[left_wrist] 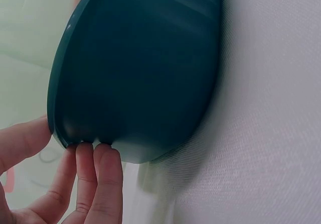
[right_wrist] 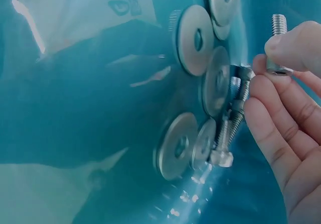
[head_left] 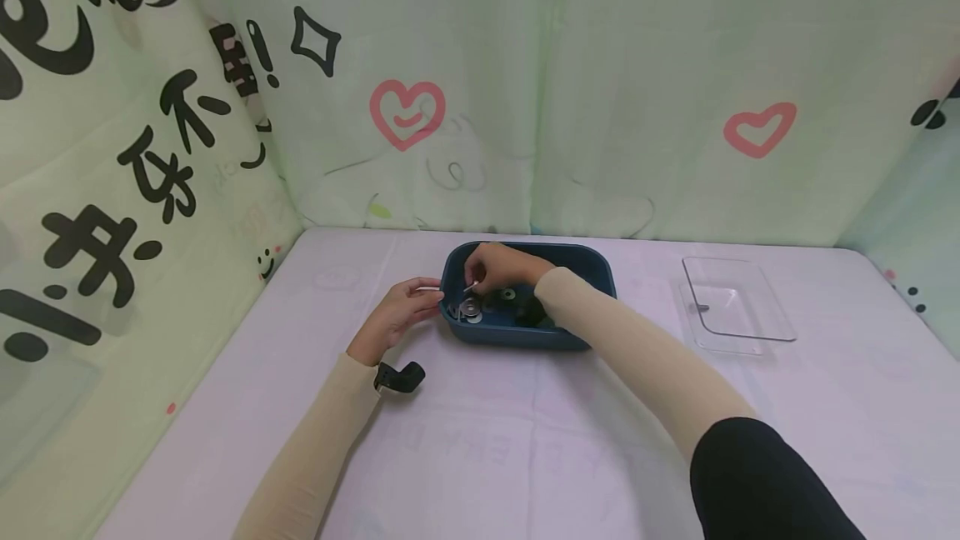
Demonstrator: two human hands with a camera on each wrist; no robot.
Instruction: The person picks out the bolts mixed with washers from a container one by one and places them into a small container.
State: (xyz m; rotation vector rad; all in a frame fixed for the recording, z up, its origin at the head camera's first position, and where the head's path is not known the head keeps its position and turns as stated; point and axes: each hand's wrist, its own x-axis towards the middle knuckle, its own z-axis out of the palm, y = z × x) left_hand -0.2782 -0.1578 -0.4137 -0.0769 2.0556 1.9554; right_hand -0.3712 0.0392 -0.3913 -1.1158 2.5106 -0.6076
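In the head view, my right hand reaches into a dark blue plastic bin. Its thumb and index finger pinch a short silver socket-head bolt, threaded end up in the right wrist view. Below it on the bin floor lie several flat washers and loose bolts. My left hand rests at the bin's left end. The left wrist view has its thumb at the rim and its straight fingertips against the outer wall.
A clear plastic tray stands on the table to the right of the bin, with a small dark piece inside. Dark items sit in the bin's middle, partly behind the right forearm. Printed curtains enclose the table's back and sides.
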